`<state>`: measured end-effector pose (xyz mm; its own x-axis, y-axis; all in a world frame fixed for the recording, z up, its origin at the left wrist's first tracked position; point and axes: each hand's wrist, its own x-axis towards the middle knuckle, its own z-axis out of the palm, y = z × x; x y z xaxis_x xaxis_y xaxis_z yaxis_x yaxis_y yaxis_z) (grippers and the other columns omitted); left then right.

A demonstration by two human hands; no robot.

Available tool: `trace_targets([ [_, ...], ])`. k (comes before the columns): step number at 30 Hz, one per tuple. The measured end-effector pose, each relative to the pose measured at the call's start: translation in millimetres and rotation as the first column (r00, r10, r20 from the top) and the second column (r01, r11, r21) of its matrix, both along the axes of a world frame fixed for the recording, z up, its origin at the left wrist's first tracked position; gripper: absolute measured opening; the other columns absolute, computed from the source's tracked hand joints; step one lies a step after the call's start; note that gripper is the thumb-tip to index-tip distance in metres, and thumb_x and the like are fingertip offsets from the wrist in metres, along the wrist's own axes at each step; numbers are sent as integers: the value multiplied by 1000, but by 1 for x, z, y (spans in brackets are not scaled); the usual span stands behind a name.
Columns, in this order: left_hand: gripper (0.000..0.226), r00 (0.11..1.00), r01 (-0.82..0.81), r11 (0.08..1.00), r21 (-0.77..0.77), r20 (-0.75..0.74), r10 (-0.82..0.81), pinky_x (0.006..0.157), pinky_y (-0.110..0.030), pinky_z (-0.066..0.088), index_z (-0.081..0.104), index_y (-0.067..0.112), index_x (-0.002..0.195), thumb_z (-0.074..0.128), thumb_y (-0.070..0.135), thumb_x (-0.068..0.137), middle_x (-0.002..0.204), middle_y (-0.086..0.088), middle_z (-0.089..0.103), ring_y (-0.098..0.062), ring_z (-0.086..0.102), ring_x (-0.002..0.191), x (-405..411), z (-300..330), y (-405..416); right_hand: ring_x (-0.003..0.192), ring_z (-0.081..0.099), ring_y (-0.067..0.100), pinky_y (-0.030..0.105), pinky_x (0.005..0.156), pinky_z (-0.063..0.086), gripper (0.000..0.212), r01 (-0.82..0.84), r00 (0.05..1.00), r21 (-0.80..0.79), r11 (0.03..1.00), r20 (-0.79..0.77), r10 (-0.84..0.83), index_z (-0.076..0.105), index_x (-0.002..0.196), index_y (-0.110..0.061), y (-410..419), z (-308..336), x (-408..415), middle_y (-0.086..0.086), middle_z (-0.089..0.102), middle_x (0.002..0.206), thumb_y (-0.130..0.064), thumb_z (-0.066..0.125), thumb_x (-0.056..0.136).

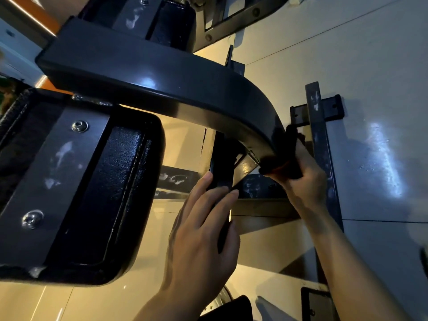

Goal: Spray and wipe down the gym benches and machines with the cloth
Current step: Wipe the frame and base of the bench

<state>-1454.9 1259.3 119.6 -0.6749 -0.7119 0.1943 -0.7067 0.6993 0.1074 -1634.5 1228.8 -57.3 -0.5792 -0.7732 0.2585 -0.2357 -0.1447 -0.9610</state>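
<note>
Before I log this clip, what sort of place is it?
Probably a gym, seen from low down: a padded black bench pad bolted to a plate, a curved black steel frame, and a dark cloth wiping it.

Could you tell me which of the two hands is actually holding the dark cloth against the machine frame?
The right hand: it grips the dark cloth against the curved frame beam. The left hand lies flat-fingered on a lower bar.
</note>
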Motion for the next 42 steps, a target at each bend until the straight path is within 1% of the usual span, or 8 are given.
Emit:
trace_targets([
  [4,42,1000,-9,1000,6,-12,9,116,-13,15,60,19,126,51,26,86,128,6,59,-7,27,143,0,0,-1,121,47,11,33,98,42,66,-49,976,203,978,218,4,42,137,-37,21,-23,10,-8,56,124,-46,73,79],
  [7,41,1000,-23,1000,6,-11,23,116,-16,18,62,18,125,51,25,86,128,4,60,-12,32,141,0,-1,-1,125,46,23,33,94,37,63,-149,955,370,917,296,36,46,138,-31,27,-31,-4,-3,56,124,-29,74,81],
  [12,41,999,-40,999,8,0,40,116,-16,16,62,19,125,51,27,87,129,4,59,-12,31,142,1,0,1,109,57,20,17,75,38,46,-108,989,337,935,132,67,59,123,-18,30,10,-13,-15,55,97,-29,72,81],
  [18,39,999,-31,1000,-5,22,31,116,-18,18,65,16,121,51,26,86,126,0,60,-17,32,142,-2,1,2,115,51,9,26,92,46,69,-205,977,115,972,-35,211,45,134,-32,12,68,-40,-15,56,115,-39,75,73],
  [29,35,1000,-7,1000,-13,1,7,116,-14,17,68,14,116,52,23,87,122,0,62,-18,35,140,0,1,0,122,51,26,30,94,36,55,-263,961,488,833,205,184,55,132,-20,29,-28,-32,6,61,124,-25,75,80],
  [36,34,1000,-5,1000,-4,26,5,116,-14,14,68,14,116,52,25,87,123,0,62,-17,29,143,-2,2,0,108,53,5,8,81,39,53,-55,997,135,989,-54,63,52,126,-27,23,52,-16,-13,58,110,-36,72,77],
  [38,34,999,-5,1000,3,35,5,116,-15,13,68,15,115,52,26,87,123,1,62,-17,28,143,-2,3,0,112,55,4,12,86,46,58,-130,990,22,991,-44,131,49,127,-31,19,77,-27,-17,59,112,-42,72,75],
  [42,36,998,0,1000,12,61,-1,116,-13,10,68,17,116,52,28,86,123,2,62,-16,27,143,-3,4,1,119,54,11,29,97,48,75,-325,942,105,940,117,313,45,134,-36,9,76,-47,-20,59,113,-51,70,65],
])
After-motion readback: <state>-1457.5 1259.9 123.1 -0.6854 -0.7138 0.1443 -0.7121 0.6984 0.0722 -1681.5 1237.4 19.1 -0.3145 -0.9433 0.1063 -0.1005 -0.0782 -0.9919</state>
